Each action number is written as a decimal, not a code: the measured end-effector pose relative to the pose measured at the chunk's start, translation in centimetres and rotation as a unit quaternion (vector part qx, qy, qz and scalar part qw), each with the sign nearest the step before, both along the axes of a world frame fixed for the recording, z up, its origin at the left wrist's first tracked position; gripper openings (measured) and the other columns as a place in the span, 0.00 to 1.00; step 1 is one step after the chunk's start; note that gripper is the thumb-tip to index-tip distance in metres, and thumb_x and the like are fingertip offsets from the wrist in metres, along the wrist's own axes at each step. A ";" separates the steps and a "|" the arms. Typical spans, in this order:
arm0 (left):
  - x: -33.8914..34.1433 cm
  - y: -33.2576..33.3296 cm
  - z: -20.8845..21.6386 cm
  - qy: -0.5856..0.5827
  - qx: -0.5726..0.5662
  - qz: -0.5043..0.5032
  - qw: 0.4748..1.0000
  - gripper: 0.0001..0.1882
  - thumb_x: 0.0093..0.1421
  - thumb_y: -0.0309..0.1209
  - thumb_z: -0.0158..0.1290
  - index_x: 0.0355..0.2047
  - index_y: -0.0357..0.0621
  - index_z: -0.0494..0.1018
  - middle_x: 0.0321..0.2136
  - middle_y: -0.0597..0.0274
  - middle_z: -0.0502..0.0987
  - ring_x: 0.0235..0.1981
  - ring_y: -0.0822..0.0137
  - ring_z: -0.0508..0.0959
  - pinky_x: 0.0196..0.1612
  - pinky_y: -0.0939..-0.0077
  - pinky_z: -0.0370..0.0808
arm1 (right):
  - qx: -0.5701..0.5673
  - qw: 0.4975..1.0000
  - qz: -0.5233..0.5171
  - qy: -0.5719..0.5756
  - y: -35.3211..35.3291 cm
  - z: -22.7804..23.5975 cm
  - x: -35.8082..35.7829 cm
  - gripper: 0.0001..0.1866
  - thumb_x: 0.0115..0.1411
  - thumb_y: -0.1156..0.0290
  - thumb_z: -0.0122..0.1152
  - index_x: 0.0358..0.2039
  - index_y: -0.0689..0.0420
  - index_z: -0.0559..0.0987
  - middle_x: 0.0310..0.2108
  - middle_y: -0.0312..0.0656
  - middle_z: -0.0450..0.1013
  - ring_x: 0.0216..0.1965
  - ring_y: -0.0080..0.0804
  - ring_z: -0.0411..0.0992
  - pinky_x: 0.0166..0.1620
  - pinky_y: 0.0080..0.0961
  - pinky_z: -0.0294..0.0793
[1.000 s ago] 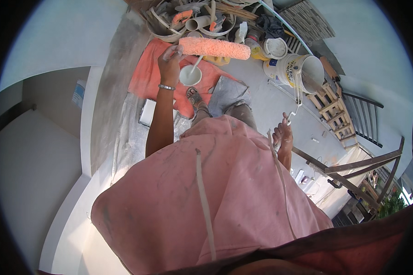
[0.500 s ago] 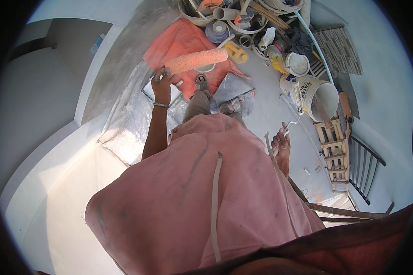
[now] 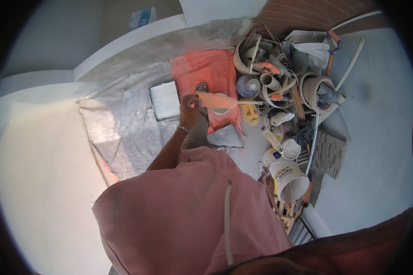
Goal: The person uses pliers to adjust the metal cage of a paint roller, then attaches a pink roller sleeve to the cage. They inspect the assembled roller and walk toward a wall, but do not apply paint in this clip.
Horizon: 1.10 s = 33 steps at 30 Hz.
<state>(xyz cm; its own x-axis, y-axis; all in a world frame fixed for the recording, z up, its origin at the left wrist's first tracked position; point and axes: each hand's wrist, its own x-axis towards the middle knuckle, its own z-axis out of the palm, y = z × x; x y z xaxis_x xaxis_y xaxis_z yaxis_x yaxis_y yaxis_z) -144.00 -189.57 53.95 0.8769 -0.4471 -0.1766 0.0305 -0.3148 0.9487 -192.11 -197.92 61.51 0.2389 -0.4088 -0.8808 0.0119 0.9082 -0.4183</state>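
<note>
Orange fluff covers the paint-roller sleeve that my left fingers grasp, curled round its left end, the rest of it reaching out to their right. I judge it light, with soft, squashy nap over a stiffer core, so the end is the sensible hold; squeezing mid-length would flatten the pile. My right fingers are well apart from the left ones, partly hidden beside my pink apron; a pale wire roller cage juts beyond them, but I can't tell whether they grasp its handle. Right of my left fingers, below the sleeve, a pale tub is partly covered from sight, and a pale stick shows past the sleeve's far end, easy to knock. Red-orange cloth spreads beyond those fingers, with a white rectangular tray to their left on silvery sheeting. Farther right come a yellow jug and a clutter-filled bucket; a tipped white bucket near my right fingers crowds the cage.
</note>
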 end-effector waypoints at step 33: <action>8.8 -8.8 -9.6 0.144 0.117 -0.174 0.967 0.10 0.44 0.18 0.59 0.29 0.41 0.75 0.40 0.54 0.75 0.49 0.50 0.74 0.51 0.58 0.75 | 0.069 0.934 0.258 0.236 -18.1 8.7 34.2 0.26 0.72 0.55 0.55 0.62 0.60 0.70 0.24 0.29 0.67 0.22 0.17 0.64 0.27 0.19 0.67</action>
<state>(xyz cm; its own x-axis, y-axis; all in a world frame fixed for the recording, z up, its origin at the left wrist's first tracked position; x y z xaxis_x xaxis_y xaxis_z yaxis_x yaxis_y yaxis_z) -135.25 -198.33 44.40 0.5789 -0.6249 -0.5238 0.1364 -0.5591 0.8178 -157.89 -216.05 70.20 -0.0551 -0.2207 -0.9738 -0.5980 0.7883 -0.1448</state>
